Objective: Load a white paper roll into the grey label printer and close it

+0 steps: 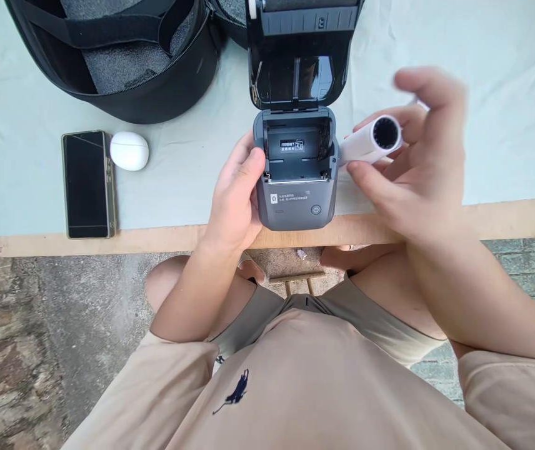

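Observation:
A dark grey label printer (296, 209) stands near the table's front edge with its black lid (298, 69) swung up and back. Inside its open bay a small printed sticker shows, and a power button sits on the front. My left hand (239, 194) grips the printer's left side, thumb along the rim. Just right of the printer, my right hand (417, 156) holds a white paper roll (365, 140) between thumb and fingers. The roll's dark hollow core faces up toward me. The index finger is raised and blurred by motion.
At the upper left lies an unzipped black case (155, 100) with grey foam inside. A smartphone (87, 184) and a white rounded earbud case (129, 151) rest left of my left hand. The pale cloth covers the table up to its wooden front edge (164, 239).

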Available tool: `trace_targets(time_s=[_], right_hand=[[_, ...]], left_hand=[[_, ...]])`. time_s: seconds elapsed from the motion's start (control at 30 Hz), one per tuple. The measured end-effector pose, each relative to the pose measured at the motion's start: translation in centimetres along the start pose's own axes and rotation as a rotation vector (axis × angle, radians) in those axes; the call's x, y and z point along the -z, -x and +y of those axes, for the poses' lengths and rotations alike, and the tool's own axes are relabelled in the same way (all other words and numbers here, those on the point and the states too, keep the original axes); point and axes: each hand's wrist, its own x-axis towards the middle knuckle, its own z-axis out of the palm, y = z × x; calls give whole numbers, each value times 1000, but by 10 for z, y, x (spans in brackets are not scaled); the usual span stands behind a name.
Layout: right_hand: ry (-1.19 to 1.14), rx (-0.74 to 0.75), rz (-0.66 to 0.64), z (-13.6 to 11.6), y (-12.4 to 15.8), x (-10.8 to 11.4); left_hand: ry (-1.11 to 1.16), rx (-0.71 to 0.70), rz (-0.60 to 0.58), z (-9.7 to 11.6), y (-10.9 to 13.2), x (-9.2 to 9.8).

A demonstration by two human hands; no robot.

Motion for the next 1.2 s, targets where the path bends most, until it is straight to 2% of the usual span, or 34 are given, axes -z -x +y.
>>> trace_targets(time_s=[0.07, 0.13, 0.2, 0.23, 0.3, 0.4, 0.5, 0.57, 0.63, 0.73, 0.9, 1.1, 1.2], right_hand=[[-299, -153, 48, -4, -3, 2], [-500, -309, 44, -5, -7, 4], [-572, -387, -5, -6, -9, 6], [-551, -373, -30, -6, -10, 6], [-422, -262, -38, -7, -8, 6], [-167, 28, 54, -12, -4, 4], [1, 248, 87, -20, -5, 0], [93, 321, 32, -26, -8, -4], [287, 356, -20, -31, -13, -9], [577, 342, -64, -35, -18, -15], [620, 395, -107, -28, -21, -17], [578, 551, 15, -24, -14, -17], [532, 636, -62, -25, -7, -19]], left_hand=[[15, -9, -21, -2, -2, 3], [45, -36, -64, -6, -4, 7], [71, -64, -98, -9, -6, 10], [70, -64, -97, -10, -7, 11], [64, -46, -78, -10, -7, 12], [49, -24, -75, -9, -6, 9], [63, -74, -81, -9, -4, 6], [68, -99, -56, -9, -2, 4], [17, -46, -40, -7, 0, 2], [-33, -19, -33, -4, 2, 2], [-29, -14, -38, -4, 2, 4], [-23, -9, -62, -5, 2, 5], [-74, -38, -75, -9, 1, 10]])
